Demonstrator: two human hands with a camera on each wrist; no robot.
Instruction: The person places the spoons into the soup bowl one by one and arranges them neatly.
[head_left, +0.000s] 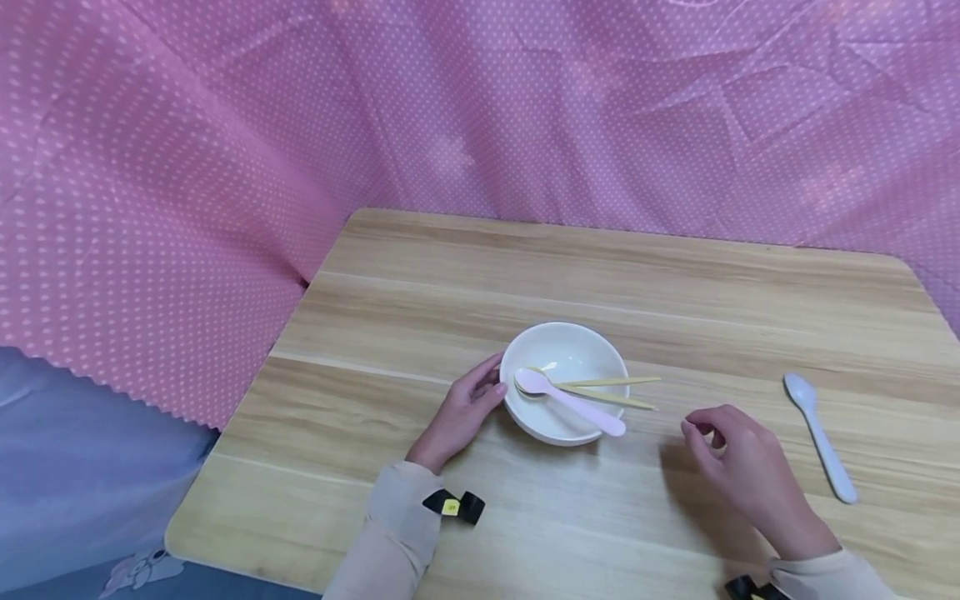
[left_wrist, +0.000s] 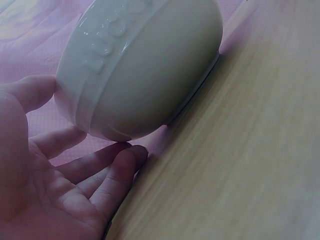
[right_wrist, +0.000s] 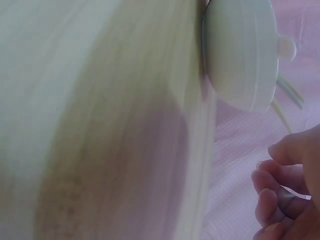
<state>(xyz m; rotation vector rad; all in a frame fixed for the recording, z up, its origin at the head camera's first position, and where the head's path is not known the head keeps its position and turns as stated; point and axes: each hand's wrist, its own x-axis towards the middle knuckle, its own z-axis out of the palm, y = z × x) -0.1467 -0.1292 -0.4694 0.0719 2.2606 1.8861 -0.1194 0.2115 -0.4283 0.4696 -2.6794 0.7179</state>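
A white bowl [head_left: 558, 342] stands on the wooden table, raised letters showing on its outer wall [left_wrist: 140, 60] in the left wrist view. My left hand [head_left: 467, 414] touches its left side, thumb and fingers spread along the rim and wall. Across the bowl's near rim leans a pink spoon [head_left: 577, 404], its handle sticking out toward me. Two slim yellow sticks [head_left: 615, 382] jut over the right rim; their inner ends are partly hidden by the spoon. Right of the bowl, my right hand [head_left: 742, 462] hovers above the table with loosely curled fingers, holding nothing.
A pale blue-grey spoon [head_left: 821, 437] lies on the table to the right of my right hand. Pink dotted cloth [head_left: 480, 117] hangs behind the table's far edge and on the left. The tabletop [head_left: 360, 383] has rounded corners.
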